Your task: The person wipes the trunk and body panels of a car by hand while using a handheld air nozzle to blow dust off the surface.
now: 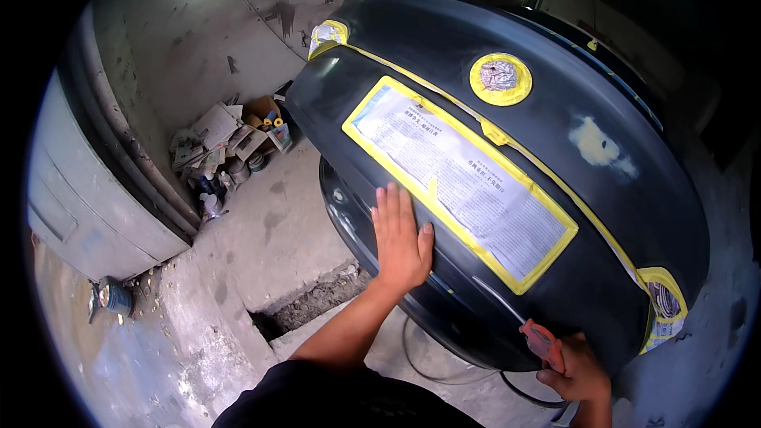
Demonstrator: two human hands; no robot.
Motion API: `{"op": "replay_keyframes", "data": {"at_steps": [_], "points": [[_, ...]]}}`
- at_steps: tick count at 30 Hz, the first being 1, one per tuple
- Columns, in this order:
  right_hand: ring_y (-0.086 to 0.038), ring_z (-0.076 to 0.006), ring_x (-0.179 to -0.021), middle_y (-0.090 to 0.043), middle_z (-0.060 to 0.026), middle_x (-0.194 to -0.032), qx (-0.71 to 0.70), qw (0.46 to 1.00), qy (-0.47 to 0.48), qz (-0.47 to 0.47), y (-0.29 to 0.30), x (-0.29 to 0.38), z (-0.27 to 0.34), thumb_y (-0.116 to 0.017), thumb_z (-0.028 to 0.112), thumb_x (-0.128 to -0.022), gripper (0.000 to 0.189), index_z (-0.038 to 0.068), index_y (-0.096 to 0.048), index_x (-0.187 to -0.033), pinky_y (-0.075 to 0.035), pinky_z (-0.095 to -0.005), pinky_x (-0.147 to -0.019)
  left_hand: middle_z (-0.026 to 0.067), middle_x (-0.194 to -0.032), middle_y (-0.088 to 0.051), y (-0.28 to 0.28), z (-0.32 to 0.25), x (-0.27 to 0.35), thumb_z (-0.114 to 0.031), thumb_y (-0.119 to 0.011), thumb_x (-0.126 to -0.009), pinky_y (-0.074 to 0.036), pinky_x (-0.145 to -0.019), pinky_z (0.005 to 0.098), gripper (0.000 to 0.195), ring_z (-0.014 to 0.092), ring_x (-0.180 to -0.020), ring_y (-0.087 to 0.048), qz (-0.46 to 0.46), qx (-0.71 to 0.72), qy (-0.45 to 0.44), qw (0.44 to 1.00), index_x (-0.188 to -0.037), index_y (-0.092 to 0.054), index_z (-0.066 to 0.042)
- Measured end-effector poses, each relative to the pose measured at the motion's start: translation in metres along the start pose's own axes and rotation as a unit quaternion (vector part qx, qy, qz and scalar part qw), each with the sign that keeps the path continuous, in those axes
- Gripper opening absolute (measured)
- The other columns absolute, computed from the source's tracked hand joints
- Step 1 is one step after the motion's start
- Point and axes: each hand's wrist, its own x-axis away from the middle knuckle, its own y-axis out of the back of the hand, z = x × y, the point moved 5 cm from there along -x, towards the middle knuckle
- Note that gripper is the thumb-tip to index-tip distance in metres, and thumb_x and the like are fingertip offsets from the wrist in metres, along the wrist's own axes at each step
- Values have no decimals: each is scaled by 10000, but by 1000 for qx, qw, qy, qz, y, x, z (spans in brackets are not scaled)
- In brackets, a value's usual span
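My left hand (399, 244) lies flat on a dark vehicle body panel (333, 95), its fingers stretched out and holding nothing. The fingertips reach the lower border of yellow masking tape (464, 242), which frames a sheet of newspaper (461, 181) on the panel. In my right hand (579, 371) is a screwdriver (544, 342) with a red handle and a thin metal shaft. Its shaft points up and left along the lower part of the panel, the tip near the tape's lower edge. Whether the tip touches the panel, I cannot tell.
Yellow tape rings a round covered opening (499, 78). Right of it is a pale filler patch (597, 142). Papers (214, 128) and cans (239, 171) crowd the wall. A trench (315, 303) cuts the concrete floor, and a hose (410, 345) lies below the vehicle.
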Motion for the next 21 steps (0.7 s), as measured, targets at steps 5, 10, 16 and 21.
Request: {"op": "replay_keyframes", "data": {"at_steps": [5, 10, 16, 21], "points": [[-583, -332, -787, -611, -98, -796, 50, 998, -17, -21, 0, -3, 16, -802, 290, -687, 311, 98, -653, -882, -390, -426, -810, 199, -1625, -223, 25, 119, -89, -319, -369, -1012, -81, -1213, 525, 628, 389, -1525, -106, -39, -9, 36, 999, -1539, -283, 11], [-590, -323, -815, -628, -97, -846, 46, 997, -25, -56, -10, -5, 14, -787, 253, -686, 305, 102, -673, -925, -397, -424, -808, 113, -1636, -250, 33, 224, -159, -362, -375, -1028, -108, -1220, 507, 590, 329, -1533, -121, -57, -23, 76, 995, -1543, -339, -76], [-591, -184, -931, -608, -133, -1275, -112, 991, -45, -54, -33, 8, -8, -590, 316, -987, 475, 0, -523, -1335, -461, -302, -887, 107, -1644, -227, 51, 312, -246, -442, -341, -1042, -151, -1214, 510, 622, 343, -1529, -127, -22, -90, 170, 981, -1562, -298, -103], [-576, -184, -1192, -531, -136, -1432, -191, 970, -98, -114, -48, -49, 59, -533, 90, -991, 545, -1, -340, -1492, -442, -291, -970, 168, -1631, -228, 43, 307, -237, -420, -350, -1045, -165, -1208, 522, 628, 385, -1518, -139, -30, -67, 157, 985, -1544, -305, -42]]}}
